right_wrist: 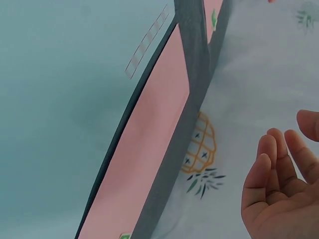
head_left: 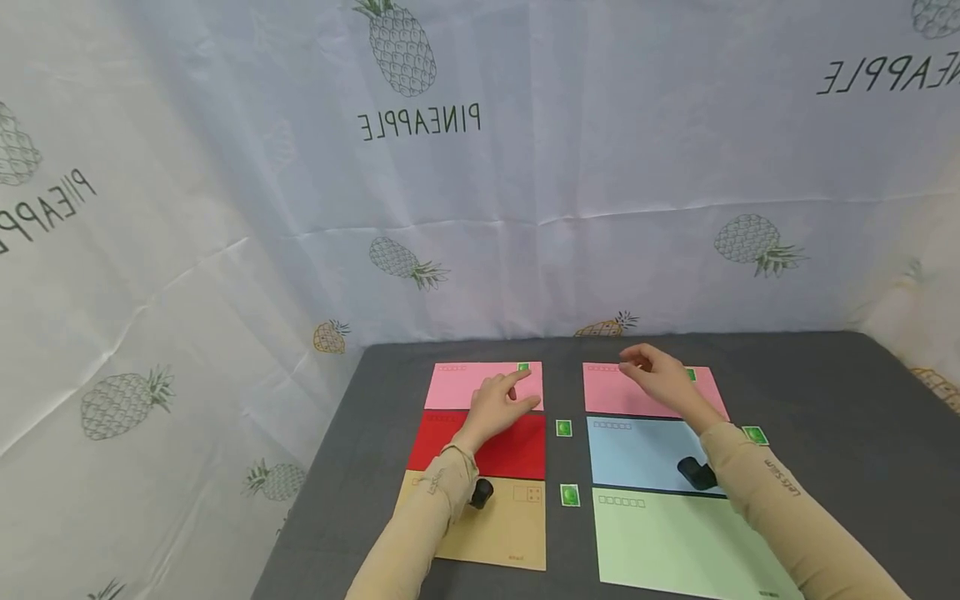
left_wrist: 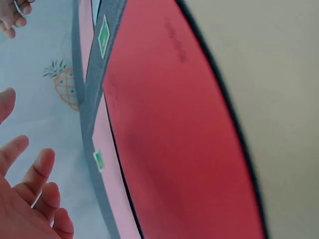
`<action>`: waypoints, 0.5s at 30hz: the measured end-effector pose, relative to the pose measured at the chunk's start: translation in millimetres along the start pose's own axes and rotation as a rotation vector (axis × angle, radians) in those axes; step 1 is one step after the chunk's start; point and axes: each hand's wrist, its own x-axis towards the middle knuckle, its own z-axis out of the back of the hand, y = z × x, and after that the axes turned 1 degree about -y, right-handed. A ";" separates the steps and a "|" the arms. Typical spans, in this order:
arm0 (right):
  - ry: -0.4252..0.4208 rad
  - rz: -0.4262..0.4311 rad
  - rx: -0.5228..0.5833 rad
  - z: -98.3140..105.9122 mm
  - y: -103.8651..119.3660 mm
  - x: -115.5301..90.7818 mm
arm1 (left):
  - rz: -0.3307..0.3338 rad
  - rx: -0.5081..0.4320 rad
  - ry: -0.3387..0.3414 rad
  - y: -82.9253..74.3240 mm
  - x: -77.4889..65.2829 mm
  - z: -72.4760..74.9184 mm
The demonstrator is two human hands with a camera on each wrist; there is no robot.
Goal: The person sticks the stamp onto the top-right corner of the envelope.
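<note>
My left hand hovers over the left pink envelope and the red envelope, its fingers loosely spread and holding nothing. A green stamp lies in that pink envelope's upper right corner, near my fingertips. In the left wrist view, a gap shows between the thumb and fingers of the left hand. Over the right pink envelope, my right hand is raised with bent, relaxed fingers and nothing in them. Another green stamp sits on this envelope's right side, beside the hand.
Below lie a tan envelope on the left, with light blue and pale green ones on the right. Loose green stamps lie on the dark grey table between the columns and right of the blue envelope. A pineapple-print curtain hangs behind.
</note>
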 end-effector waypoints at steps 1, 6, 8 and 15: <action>-0.003 0.010 0.000 -2.0 1.0 0.3 | 0.000 0.002 -0.002 1.6 -1.8 1.5; -0.006 0.059 0.005 -9.8 7.1 -0.2 | -0.007 0.018 -0.024 10.7 -13.3 7.6; 0.001 0.071 0.010 -12.3 9.8 -1.0 | -0.003 0.020 -0.031 15.0 -18.5 9.4; 0.018 0.098 0.046 -23.0 21.6 -2.6 | 0.037 0.015 -0.048 29.1 -32.8 20.3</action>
